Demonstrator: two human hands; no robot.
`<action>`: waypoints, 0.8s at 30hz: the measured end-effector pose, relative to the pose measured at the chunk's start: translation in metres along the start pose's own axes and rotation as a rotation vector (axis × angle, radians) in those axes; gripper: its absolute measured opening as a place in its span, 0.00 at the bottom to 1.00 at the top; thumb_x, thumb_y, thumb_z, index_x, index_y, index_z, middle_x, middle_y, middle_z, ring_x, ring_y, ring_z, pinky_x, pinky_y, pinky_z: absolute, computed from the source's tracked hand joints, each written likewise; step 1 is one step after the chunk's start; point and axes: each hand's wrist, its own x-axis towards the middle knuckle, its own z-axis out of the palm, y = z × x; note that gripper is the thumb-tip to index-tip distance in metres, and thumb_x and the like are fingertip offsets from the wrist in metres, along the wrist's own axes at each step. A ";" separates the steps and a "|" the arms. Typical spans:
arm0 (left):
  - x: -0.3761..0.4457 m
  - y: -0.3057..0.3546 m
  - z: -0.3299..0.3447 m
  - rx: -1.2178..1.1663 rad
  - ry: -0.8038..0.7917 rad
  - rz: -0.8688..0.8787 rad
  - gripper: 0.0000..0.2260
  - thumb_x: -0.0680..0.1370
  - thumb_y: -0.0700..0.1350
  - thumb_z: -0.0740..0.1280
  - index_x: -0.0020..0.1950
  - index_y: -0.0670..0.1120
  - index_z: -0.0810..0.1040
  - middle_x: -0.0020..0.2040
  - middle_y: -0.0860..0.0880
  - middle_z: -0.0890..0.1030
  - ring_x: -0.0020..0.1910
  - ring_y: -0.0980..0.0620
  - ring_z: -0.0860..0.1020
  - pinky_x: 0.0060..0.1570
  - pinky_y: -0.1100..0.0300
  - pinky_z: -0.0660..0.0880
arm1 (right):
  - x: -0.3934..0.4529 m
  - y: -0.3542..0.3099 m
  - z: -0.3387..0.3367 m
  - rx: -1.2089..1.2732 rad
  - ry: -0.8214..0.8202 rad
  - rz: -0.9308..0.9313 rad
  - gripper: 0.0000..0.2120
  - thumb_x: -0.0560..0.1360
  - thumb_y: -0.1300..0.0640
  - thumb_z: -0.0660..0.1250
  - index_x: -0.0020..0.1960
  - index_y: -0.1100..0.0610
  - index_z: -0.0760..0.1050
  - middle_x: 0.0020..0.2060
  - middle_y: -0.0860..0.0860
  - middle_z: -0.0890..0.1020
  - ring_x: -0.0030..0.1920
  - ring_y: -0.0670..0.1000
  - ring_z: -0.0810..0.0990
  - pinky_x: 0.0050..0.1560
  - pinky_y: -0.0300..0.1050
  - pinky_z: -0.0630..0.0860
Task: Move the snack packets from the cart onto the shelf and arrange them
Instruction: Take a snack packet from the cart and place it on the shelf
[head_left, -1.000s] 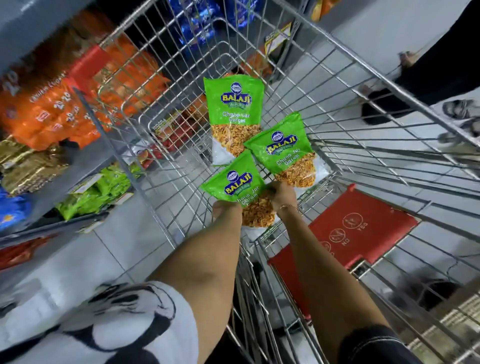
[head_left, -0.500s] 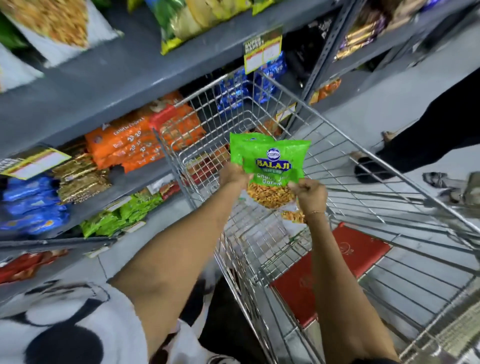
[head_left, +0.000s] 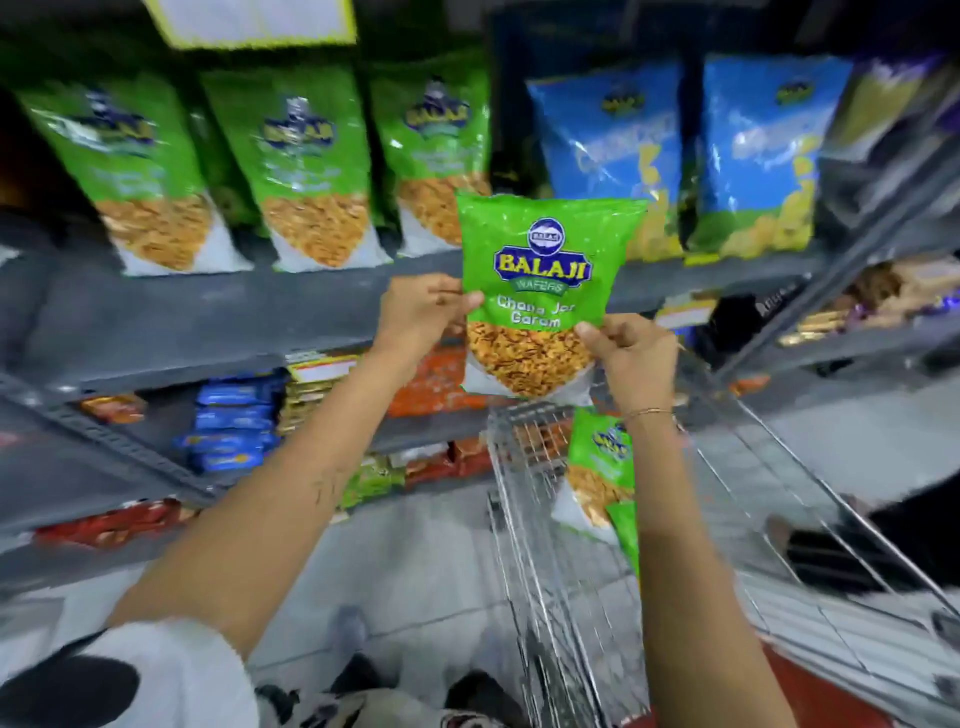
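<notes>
With the left hand (head_left: 421, 306) and right hand (head_left: 636, 353) pinching the packet (head_left: 540, 270) upright by its lower edges, just before the shelf (head_left: 208, 312), it should probably stand beside the blurred green row (head_left: 431, 156) above the left hand.

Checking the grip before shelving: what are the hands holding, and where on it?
Both hold one green snack packet: left hand and right hand pinch opposite side edges.

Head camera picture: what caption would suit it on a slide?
Both hands, left hand and right hand, lift a green snack packet from the cart toward the shelf.
</notes>
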 end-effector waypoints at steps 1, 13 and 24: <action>0.003 0.002 -0.018 -0.006 0.017 0.007 0.03 0.71 0.37 0.71 0.42 0.44 0.79 0.22 0.59 0.80 0.21 0.66 0.75 0.24 0.73 0.74 | 0.002 -0.009 0.016 0.006 -0.014 -0.019 0.07 0.66 0.58 0.74 0.41 0.61 0.80 0.33 0.56 0.82 0.30 0.40 0.76 0.38 0.42 0.74; 0.017 -0.007 -0.314 0.032 0.582 0.040 0.12 0.72 0.43 0.71 0.51 0.38 0.79 0.34 0.48 0.77 0.26 0.67 0.75 0.44 0.56 0.74 | -0.041 -0.171 0.295 0.088 -0.300 -0.072 0.09 0.65 0.59 0.75 0.42 0.62 0.79 0.34 0.54 0.79 0.30 0.39 0.75 0.35 0.33 0.71; 0.068 -0.022 -0.413 0.096 0.836 -0.049 0.07 0.76 0.39 0.65 0.51 0.37 0.75 0.53 0.34 0.80 0.51 0.44 0.79 0.50 0.52 0.74 | -0.059 -0.221 0.433 -0.061 -0.408 0.015 0.15 0.66 0.52 0.74 0.45 0.63 0.81 0.48 0.63 0.84 0.52 0.59 0.80 0.53 0.51 0.75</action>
